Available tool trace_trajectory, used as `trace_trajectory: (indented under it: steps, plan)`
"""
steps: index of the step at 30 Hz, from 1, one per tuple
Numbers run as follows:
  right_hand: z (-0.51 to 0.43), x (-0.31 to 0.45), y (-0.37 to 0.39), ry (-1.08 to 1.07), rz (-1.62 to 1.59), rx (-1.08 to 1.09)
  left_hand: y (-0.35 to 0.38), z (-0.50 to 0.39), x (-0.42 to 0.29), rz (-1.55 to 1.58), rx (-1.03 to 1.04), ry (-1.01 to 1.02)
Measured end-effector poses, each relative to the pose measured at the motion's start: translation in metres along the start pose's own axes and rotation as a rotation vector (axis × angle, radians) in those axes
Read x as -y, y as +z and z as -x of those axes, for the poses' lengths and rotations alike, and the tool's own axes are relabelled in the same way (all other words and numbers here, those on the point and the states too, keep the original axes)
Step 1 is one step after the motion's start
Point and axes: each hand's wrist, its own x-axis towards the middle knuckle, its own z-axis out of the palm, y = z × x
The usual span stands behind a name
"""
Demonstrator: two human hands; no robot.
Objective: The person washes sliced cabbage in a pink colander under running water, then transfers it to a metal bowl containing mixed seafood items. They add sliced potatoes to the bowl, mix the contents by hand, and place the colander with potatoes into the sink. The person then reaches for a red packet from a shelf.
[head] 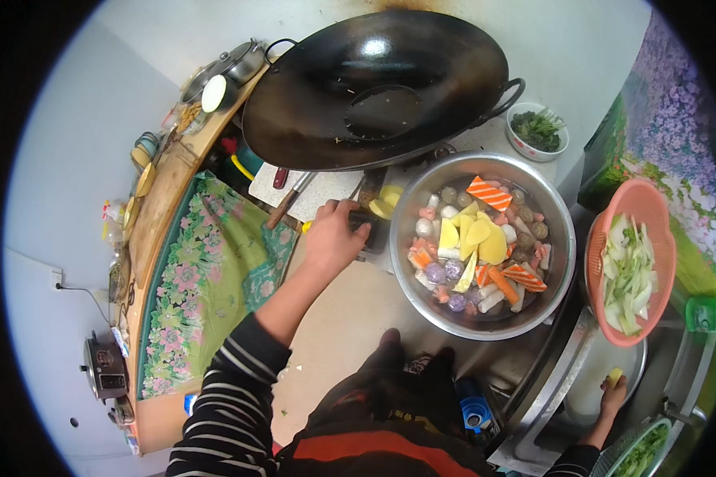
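Note:
My left hand (pixel 337 232) is closed over a dark kitchen tool (pixel 377 234) at the counter's edge; a yellow tip shows on its far side, and the fingers hide most of it. Beside it lie several pale yellow slices (pixel 388 200), apparently potato. Low on the right, my right hand (pixel 613 396) holds a yellow potato piece (pixel 615 375) over a metal basin (pixel 599 364) in the sink. Between the hands stands a large steel bowl (pixel 483 334) of liquid with fish balls, orange-striped surimi pieces, sausage pieces and potato slices.
A big black wok (pixel 382 89) stands at the back. A white bowl of greens (pixel 537 132) is behind the steel bowl. A pink colander (pixel 668 262) holds cut cabbage, and a green basket (pixel 662 441) holds greens. A wood-handled tool (pixel 285 207) lies on the counter. Pots (pixel 241 62) line the left shelf.

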Motion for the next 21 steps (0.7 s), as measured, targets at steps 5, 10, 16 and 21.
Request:
trace_trajectory:
  steps: [5, 10, 16, 21]
  plan:
    - [0.071, 0.07, -0.02, -0.086, -0.329, -0.033, 0.02, -0.044, -0.009, -0.111, 0.228, -0.177]
    - [0.123, 0.145, -0.05, -0.055, -0.273, -0.036, 0.024, -0.055, -0.009, -0.122, 0.322, -0.168]
    - [0.156, 0.213, -0.061, -0.184, -0.369, -0.108, 0.033, -0.062, -0.014, 0.007, 0.307, -0.196]
    - [0.172, 0.254, -0.067, -0.123, -0.484, -0.08, 0.043, -0.066, -0.016, 0.128, 0.202, -0.255]
